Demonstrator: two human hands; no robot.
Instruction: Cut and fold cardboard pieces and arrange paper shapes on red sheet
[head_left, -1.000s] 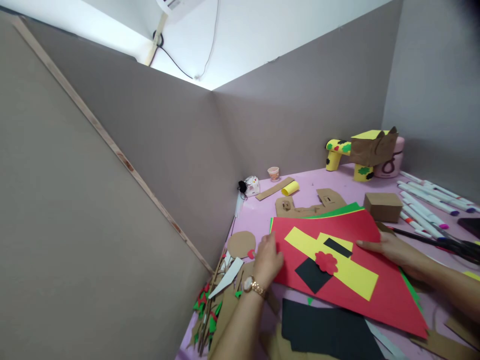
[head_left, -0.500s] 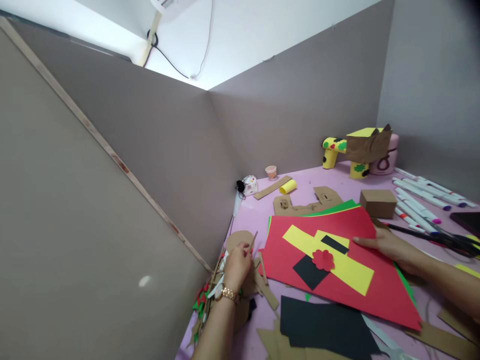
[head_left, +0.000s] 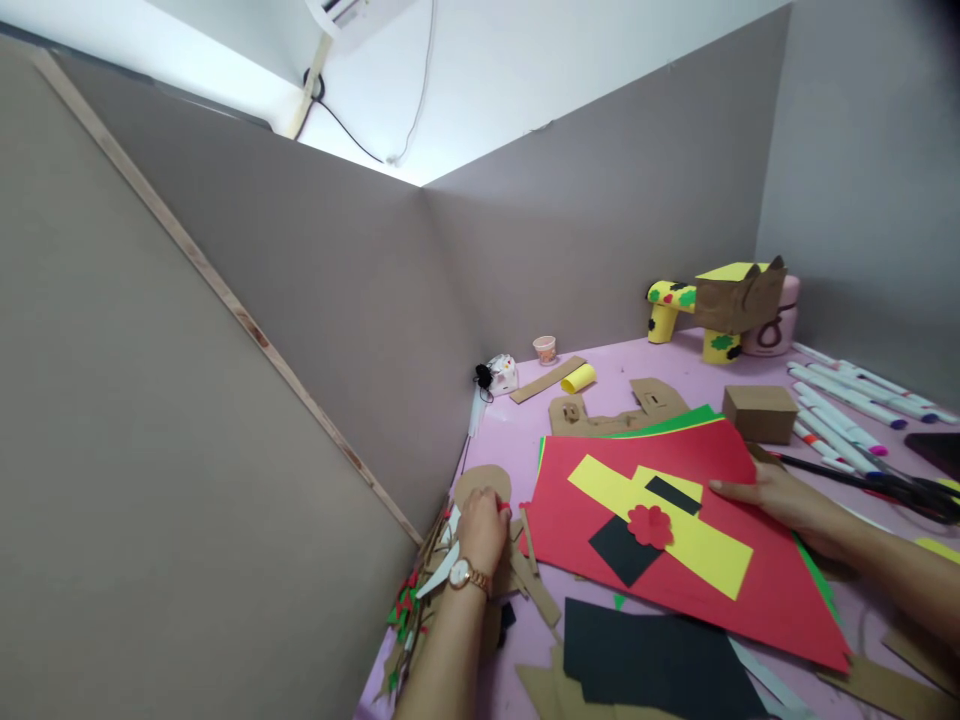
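My left hand (head_left: pixel 481 527) is curled with its fingertips down among brown card scraps (head_left: pixel 525 575) and a cardboard disc (head_left: pixel 480 482) at the table's left edge; a small red bit shows at the fingertips, and what they pinch is unclear. My right hand (head_left: pixel 776 498) grips the right edge of a large red paper sheet (head_left: pixel 757 585), lifted slightly, with green paper under it. On the red sheet lie yellow strips (head_left: pixel 705 545), black pieces (head_left: pixel 621 548) and a red paper flower (head_left: pixel 649 525).
Black paper (head_left: pixel 652 665) lies near the front. Behind are cardboard cut-outs (head_left: pixel 600 410), a brown box (head_left: pixel 759 412), markers (head_left: pixel 840 400), scissors (head_left: pixel 885 480), a yellow roll (head_left: pixel 579 378), a small cup (head_left: pixel 544 348) and a yellow-and-brown cardboard figure (head_left: pixel 720 300). Grey partitions close in the pink table.
My left hand left the red sheet's left edge and moved left to the scraps beside the cardboard disc; half a second ago it held a thin stick. My right hand has stayed on the sheet.
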